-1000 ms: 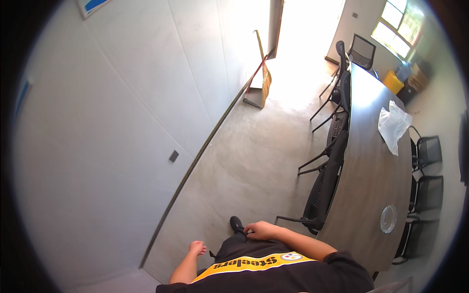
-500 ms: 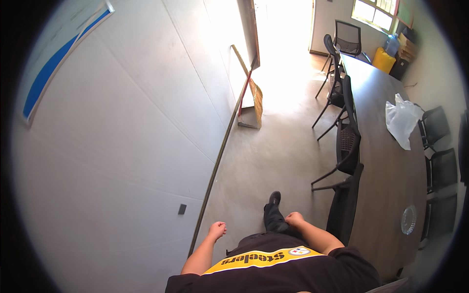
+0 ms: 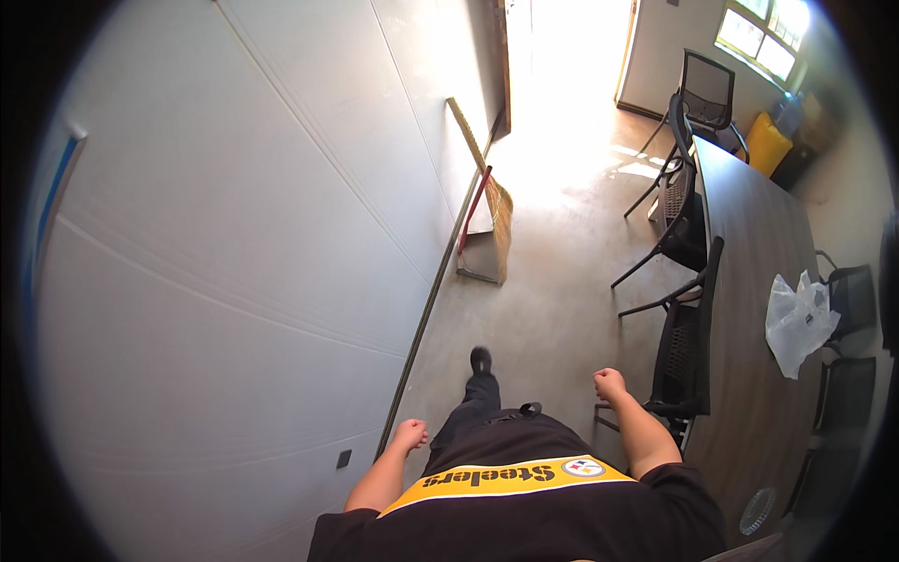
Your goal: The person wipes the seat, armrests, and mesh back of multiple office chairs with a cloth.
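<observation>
My left hand hangs beside the pale wall panel, its fingers curled into a loose fist with nothing showing in it. On the other side my right hand is also closed and bare, held out toward the black mesh chair at the long table. Neither hand touches anything. Ahead, a yellow broom leans against the wall with a dustpan, which has a red handle, standing at its bristles. One dark shoe is stretched forward on the floor.
More black chairs line the table's near side, their legs reaching into the walkway. A crumpled white plastic bag and a clear glass dish lie on the table. A yellow container stands at the far right. Bright light fills the doorway.
I have walked forward, so the broom, dustpan, chairs and table are nearer. My right hand has swung forward and outward, and the other foot leads. Both hands stay closed.
</observation>
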`<state>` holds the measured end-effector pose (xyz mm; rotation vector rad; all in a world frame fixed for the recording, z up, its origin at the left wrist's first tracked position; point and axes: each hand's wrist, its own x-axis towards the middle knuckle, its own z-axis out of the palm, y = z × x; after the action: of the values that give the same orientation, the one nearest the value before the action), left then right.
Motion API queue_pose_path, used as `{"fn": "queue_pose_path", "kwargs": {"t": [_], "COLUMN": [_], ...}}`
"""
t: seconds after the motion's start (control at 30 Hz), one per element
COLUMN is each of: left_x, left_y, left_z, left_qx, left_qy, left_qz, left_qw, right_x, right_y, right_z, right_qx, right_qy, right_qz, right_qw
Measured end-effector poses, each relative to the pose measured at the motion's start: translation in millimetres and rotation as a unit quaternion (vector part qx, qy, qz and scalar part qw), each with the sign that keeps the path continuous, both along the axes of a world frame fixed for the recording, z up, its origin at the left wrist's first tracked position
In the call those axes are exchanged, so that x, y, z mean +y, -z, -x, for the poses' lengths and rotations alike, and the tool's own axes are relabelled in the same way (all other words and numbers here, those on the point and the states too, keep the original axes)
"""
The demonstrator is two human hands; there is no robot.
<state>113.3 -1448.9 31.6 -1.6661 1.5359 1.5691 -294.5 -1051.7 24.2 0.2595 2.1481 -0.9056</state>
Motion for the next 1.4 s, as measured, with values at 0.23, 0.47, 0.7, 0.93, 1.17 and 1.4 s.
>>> {"fn": "queue_pose_path", "kwargs": {"t": [0.23,0.47,0.7,0.93,1.17,1.4], "left_x": [-134.0,-298.1,-424.6,-545.4,-589.7,-612.0], "left_y": [53.0,-3.0,-61.4,-90.7,-40.7,-12.4], "left_z": [208.3,484.6,727.0,938.0,1045.2,1099.2], "left_qx": [-0.007,0.116,0.239,0.19,0.143,0.124], "left_qy": [0.111,0.073,0.067,0.262,0.357,0.38], "left_qz": [-0.016,0.085,0.262,0.572,0.513,0.451], "left_qw": [0.994,0.987,0.932,0.753,0.768,0.798], "right_x": [-56.2,-92.7,-118.6,-157.3,-203.7,-248.2], "right_y": [-12.3,-20.7,-16.3,-75.5,-77.3,-68.7], "right_z": [88.6,189.8,288.5,325.3,182.5,96.0], "right_qx": [-0.074,-0.056,-0.092,0.042,-0.071,-0.158], "right_qy": [0.067,0.175,0.22,0.416,0.395,0.489], "right_qz": [0.043,0.038,0.032,0.073,-0.025,-0.046], "right_qw": [0.994,0.982,0.971,0.905,0.916,0.856]}}
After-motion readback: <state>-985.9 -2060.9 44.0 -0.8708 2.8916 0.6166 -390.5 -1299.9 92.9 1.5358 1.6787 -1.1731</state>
